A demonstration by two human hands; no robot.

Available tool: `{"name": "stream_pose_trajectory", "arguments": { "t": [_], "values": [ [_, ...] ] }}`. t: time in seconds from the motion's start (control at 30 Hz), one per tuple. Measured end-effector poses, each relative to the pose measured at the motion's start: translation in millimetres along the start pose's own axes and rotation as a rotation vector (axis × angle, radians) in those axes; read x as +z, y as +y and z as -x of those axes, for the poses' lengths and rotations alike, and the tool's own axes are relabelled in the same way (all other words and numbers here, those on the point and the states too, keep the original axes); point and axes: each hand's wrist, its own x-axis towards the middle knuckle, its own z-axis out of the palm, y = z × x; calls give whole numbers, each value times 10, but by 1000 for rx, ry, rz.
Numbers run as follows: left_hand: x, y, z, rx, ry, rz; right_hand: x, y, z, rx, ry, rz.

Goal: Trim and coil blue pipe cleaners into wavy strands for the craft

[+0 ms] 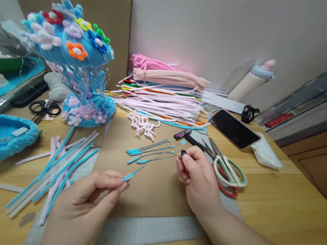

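My left hand (90, 197), at the lower left of the middle, pinches a short blue pipe cleaner piece (128, 177) between thumb and fingertips. Its thin bare stem points up and right. On the right, my right hand (200, 177) is closed around a small red lighter with a black top (183, 152); most of its body is hidden by the fingers. Between and beyond the hands, several trimmed blue pipe cleaner pieces (143, 161) with thin stems lie on a brown board (147, 198). Curled pale pink pieces (142, 123) lie behind them.
Scissors (226, 169) lie beside my right hand, with a phone (235, 128) behind. Bundles of pipe cleaners (169, 79) are stacked at the wall. A flower-covered blue craft piece (72, 56) stands back left. Loose strips (54, 172) and a blue oval tray (2, 133) lie left.
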Motion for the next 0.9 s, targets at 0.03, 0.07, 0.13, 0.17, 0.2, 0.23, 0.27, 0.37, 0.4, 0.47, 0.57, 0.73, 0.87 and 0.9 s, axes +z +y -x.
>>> {"name": "stream_pose_trajectory", "arguments": {
  "t": [0.03, 0.07, 0.13, 0.17, 0.2, 0.23, 0.27, 0.37, 0.4, 0.47, 0.57, 0.73, 0.87, 0.9],
  "values": [
    [0, 0, -2, 16, -6, -15, -1, 0, 0, 5, -2, 1],
    [0, 1, -4, 27, -9, -26, -1, -2, 0, 12, -4, 0],
    [-2, 3, -10, 38, -13, -37, 6, -8, 1, 28, -7, 3],
    [-4, 6, -11, 43, -14, -40, 11, -14, 2, 34, -6, 5],
    [-6, 10, -11, 44, -17, -41, 15, -20, 1, 39, -3, 8],
    [-8, 15, -10, 44, -18, -42, 19, -26, 1, 43, 1, 11],
    [-9, 18, -9, 43, -20, -44, 23, -32, 0, 51, 6, 13],
    [-3, 21, -9, 40, -26, -47, 29, -42, -1, 71, 16, 9],
    [0, 20, -9, 41, -27, -44, 31, -41, -1, 76, 14, 6],
    [5, 18, -12, 42, -29, -37, 35, -36, -1, 70, 5, 16],
    [1, 17, -15, 42, -25, -34, 43, -29, -7, 51, -4, 45],
    [-13, 24, -11, 37, -23, -38, 39, -22, -16, 69, -2, 39],
    [-6, 34, -5, 34, -13, -43, 53, 10, 37, 20, -37, 135],
    [-2, 35, -5, 29, -14, -42, 70, 20, 58, 16, -55, 157]
  ]
}}
